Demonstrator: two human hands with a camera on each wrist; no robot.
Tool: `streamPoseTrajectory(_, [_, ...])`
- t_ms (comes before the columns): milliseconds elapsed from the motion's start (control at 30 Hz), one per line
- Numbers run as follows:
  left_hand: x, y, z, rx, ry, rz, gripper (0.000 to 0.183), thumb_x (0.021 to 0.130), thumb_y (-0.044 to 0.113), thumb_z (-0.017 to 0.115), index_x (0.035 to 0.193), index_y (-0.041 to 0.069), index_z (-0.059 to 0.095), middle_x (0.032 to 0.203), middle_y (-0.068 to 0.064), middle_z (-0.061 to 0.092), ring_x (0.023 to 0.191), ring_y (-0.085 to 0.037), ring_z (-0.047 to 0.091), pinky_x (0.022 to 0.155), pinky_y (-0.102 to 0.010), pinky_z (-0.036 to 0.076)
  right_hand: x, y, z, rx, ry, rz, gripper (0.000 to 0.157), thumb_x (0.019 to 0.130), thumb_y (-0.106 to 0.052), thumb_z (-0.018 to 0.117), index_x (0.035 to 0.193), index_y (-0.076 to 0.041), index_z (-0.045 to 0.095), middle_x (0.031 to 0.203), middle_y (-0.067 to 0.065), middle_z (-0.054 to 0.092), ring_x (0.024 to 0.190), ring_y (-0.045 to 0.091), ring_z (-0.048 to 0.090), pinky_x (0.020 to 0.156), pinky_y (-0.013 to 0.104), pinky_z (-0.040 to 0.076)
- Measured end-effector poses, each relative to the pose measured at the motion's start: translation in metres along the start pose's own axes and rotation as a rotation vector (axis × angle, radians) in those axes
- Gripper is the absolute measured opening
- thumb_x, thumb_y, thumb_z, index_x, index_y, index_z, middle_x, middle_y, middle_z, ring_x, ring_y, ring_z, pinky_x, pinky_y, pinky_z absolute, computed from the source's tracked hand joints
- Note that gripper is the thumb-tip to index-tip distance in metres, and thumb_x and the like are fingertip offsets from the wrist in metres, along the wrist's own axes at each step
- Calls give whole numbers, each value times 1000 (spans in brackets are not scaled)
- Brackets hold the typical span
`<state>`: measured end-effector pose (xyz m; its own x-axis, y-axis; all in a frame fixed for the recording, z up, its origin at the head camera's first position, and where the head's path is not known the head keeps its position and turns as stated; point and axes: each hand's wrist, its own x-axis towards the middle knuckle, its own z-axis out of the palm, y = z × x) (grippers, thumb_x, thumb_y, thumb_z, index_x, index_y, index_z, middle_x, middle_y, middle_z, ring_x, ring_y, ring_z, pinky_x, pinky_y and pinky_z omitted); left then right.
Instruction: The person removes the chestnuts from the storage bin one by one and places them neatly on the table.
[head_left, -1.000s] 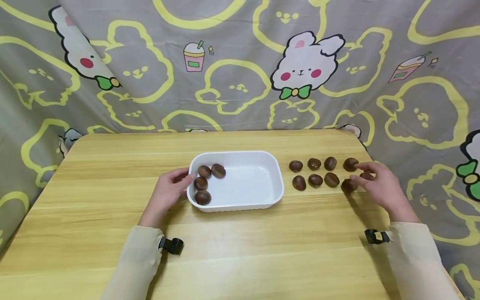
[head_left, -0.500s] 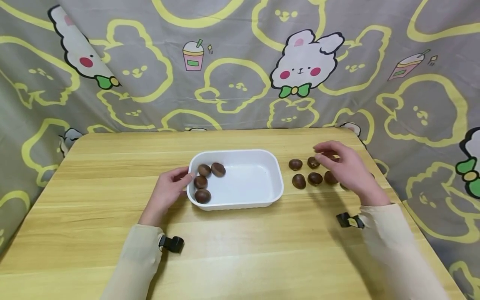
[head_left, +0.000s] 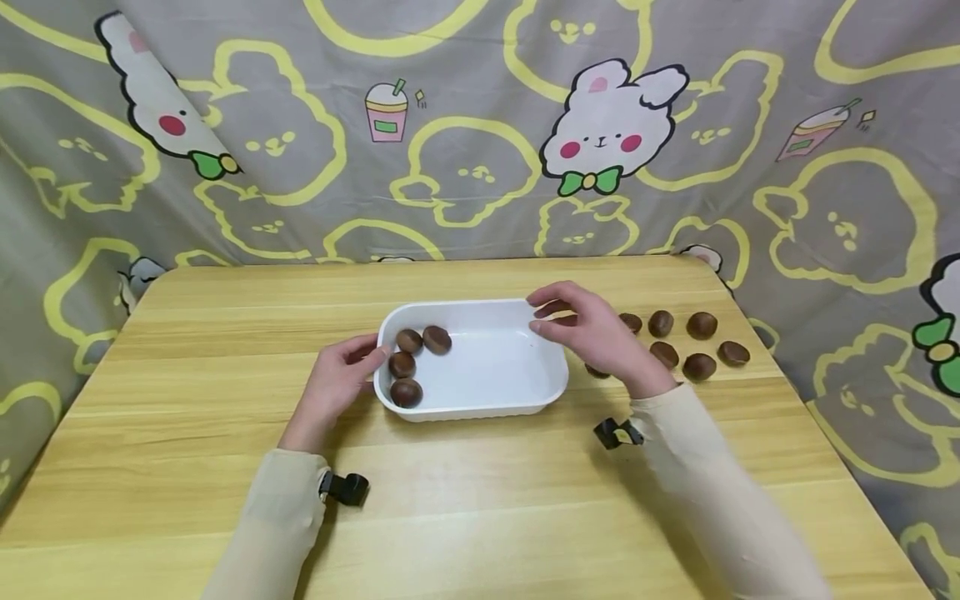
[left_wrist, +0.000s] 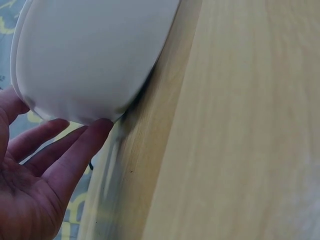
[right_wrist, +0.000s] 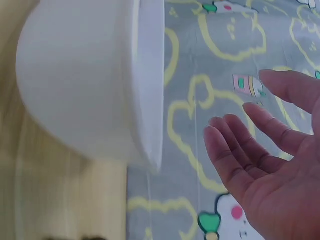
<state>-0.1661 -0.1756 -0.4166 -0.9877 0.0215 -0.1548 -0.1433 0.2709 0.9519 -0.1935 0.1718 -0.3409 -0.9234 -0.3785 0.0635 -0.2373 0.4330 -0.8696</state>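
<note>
Gripping a white tray on the table is the left hand, near four chestnuts inside; the right hand, empty, fingers parted, hovers at the tray's right end.

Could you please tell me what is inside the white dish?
Four chestnuts lie at the left end of the white dish. The right hand covers its far right corner, so that spot cannot be seen.
</note>
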Motion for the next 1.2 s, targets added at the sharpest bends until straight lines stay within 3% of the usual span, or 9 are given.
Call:
streamPoseTrajectory(333, [-1,-2,-2,-13,-3,-1,47,98,26,63,136,-2,56,127,-23,59,110,-30,60,77,-29,58,16,2,62,96,-144,-61,31,88,-5,73,117,-2,64,118,14,62,108,32,62,88,33,54])
streamPoseTrajectory(533, [0,-4,0,-4,1,-6,46,98,27,63,135,-1,57,127,-21,60,109,-28,60,78,-29,58,23,-3,97,95,-215,-87,31,88,-6,73,117,0,64,118,14,62,107,26,62,92,29,52])
streamPoseTrajectory(833, [-2,-2,1,-4,2,7,46,99,26,62,135,-1,57,128,-22,60,111,-30,59,78,-29,58,35,-15,129,-4,-294,-100,29,87,-8,74,114,-2,66,112,12,65,103,23,61,91,36,51])
streamPoseTrajectory(1033, [-2,-1,2,-48,0,15,46,98,25,64,135,-2,57,128,-23,60,113,-32,59,80,-30,57,42,-15,142,-125,-314,-109,28,86,-13,77,112,-6,69,108,4,67,102,18,61,90,32,50])
streamPoseTrajectory(1200, [-2,-1,1,-18,6,19,45,98,26,63,134,-1,58,126,-22,61,110,-29,60,81,-28,57,45,-16,148,-206,-338,-132,29,87,-14,76,115,-8,70,114,0,66,106,15,58,93,30,48])
